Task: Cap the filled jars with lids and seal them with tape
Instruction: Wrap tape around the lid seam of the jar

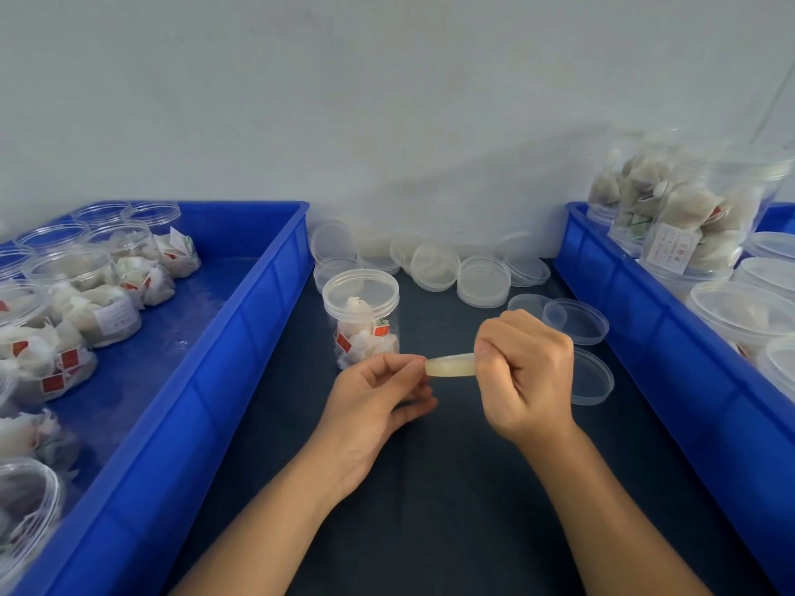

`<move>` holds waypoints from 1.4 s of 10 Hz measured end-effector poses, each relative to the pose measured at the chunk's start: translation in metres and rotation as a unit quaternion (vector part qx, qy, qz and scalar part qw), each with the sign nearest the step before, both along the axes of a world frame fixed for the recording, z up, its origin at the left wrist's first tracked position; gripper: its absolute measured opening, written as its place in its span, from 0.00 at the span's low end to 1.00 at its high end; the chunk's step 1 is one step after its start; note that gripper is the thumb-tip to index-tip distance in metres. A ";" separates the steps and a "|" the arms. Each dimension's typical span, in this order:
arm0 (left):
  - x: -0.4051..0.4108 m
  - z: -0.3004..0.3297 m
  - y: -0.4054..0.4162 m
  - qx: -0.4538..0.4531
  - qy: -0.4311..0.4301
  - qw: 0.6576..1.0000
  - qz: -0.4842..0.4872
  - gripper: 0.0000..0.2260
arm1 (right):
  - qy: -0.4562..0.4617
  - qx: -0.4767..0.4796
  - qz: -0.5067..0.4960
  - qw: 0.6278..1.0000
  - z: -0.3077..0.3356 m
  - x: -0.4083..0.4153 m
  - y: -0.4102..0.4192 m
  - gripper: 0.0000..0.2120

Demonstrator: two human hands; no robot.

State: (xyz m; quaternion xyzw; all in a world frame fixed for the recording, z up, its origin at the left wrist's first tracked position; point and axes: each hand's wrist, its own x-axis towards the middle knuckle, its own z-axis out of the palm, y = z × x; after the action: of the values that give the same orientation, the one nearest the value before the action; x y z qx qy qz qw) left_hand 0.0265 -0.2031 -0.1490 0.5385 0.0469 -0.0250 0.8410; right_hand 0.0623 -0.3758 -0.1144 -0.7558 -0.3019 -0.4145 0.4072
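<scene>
Tape [451, 365] spans between both hands, long axis left-right: left hand [378, 402] pinches one end, right hand [522, 376] grips the other. I note capped jar [363, 322] upright on bench [430, 488], just beyond left hand, nearer it.

Colours on the counter

Counter [430, 488]: dark navy, plain. Left bin [241, 320] and right bin [636, 337]: bright blue, plain. Wall [344, 101]: pale grey-white. Jar [360, 324]: clear, with a clear frosted lid; white sachets inside carry red and green tags. Loose lids [482, 279]: translucent, colourless. Tape [451, 366]: pale yellowish, translucent. Bin jars [77, 294]: clear, white sachets, red tags.
</scene>
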 end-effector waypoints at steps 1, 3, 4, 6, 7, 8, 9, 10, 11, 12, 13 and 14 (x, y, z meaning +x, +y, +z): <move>0.000 -0.001 0.000 0.012 0.000 1.000 0.010 0.06 | -0.001 -0.003 0.000 1.000 0.000 0.000 0.000 0.15; -0.001 0.003 -0.001 0.021 0.002 1.000 0.011 0.09 | -0.002 0.000 0.000 1.000 -0.001 0.000 0.000 0.15; -0.002 0.004 -0.002 0.035 -0.004 0.999 0.009 0.07 | -0.002 0.003 0.003 1.000 0.000 0.001 -0.001 0.15; 0.000 0.001 -0.002 0.067 -0.014 0.997 0.019 0.06 | -0.004 -0.001 0.001 1.000 0.000 0.000 -0.001 0.15; 0.001 -0.001 -0.001 0.109 -0.027 0.993 0.020 0.08 | -0.024 -0.036 -0.004 0.999 0.000 0.002 -0.002 0.15; 0.002 -0.002 0.001 0.132 -0.028 0.991 0.018 0.08 | -0.039 -0.078 -0.013 0.996 0.000 0.007 -0.006 0.14; 0.004 -0.001 0.004 0.141 -0.027 0.989 0.020 0.08 | -0.049 -0.102 -0.039 0.993 -0.002 0.014 -0.015 0.14; 0.003 0.000 0.005 0.151 -0.033 0.988 0.014 0.08 | -0.059 -0.116 -0.071 0.989 -0.005 0.020 -0.026 0.15; 0.001 0.004 0.004 0.157 -0.040 0.987 0.008 0.09 | -0.072 -0.131 -0.107 0.983 -0.007 0.024 -0.030 0.15; 0.000 0.009 0.008 0.163 -0.056 0.985 0.024 0.09 | -0.056 -0.149 -0.152 0.975 -0.010 0.025 -0.026 0.15; -0.002 0.012 0.014 0.191 -0.081 0.977 0.038 0.10 | 0.011 -0.180 -0.163 0.970 -0.014 0.024 -0.018 0.15; -0.003 0.012 0.015 0.228 -0.102 0.966 0.059 0.08 | 0.119 -0.234 -0.124 0.957 -0.017 0.023 -0.010 0.10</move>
State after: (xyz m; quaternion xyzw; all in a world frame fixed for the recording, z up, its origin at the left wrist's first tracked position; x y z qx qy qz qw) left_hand 0.0239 -0.1876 -0.1374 0.7123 -0.0026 0.0912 0.6959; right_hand 0.0851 -0.3857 -0.1311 -0.9054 -0.2437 -0.2864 0.1972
